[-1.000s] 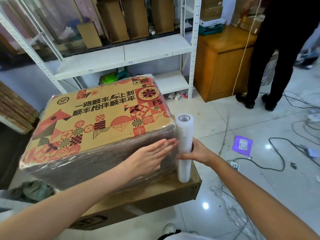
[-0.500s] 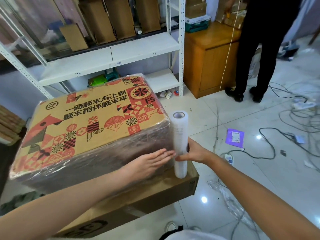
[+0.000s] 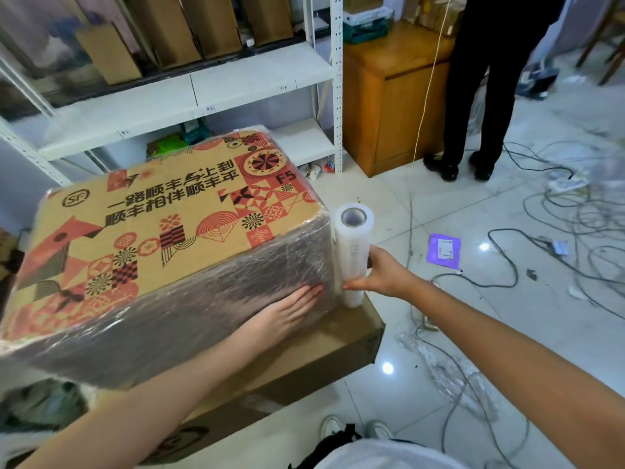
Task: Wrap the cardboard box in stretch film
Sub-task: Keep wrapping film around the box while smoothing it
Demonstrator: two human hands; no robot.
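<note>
A large cardboard box (image 3: 162, 231) with red and black patterns and printed characters on top sits on a plain flat carton (image 3: 338, 346). Shiny stretch film covers its near side. My left hand (image 3: 284, 313) lies flat with straight fingers on that filmed side, near the box's right corner. My right hand (image 3: 375, 272) grips an upright roll of stretch film (image 3: 351, 245) held right at that corner, thumb in front of the roll. The roll's lower end hangs just above the carton.
White metal shelving (image 3: 236, 86) with brown cartons stands behind the box. A wooden cabinet (image 3: 392, 106) and a person in black (image 3: 487, 82) are at the back right. Cables (image 3: 558, 231), a purple packet (image 3: 444, 250) and crumpled film (image 3: 449, 370) litter the tiled floor.
My left hand has slid slightly down and left on the filmed side, away from the roll. The roll stays at the right corner in my right hand. The camera view shifted.
</note>
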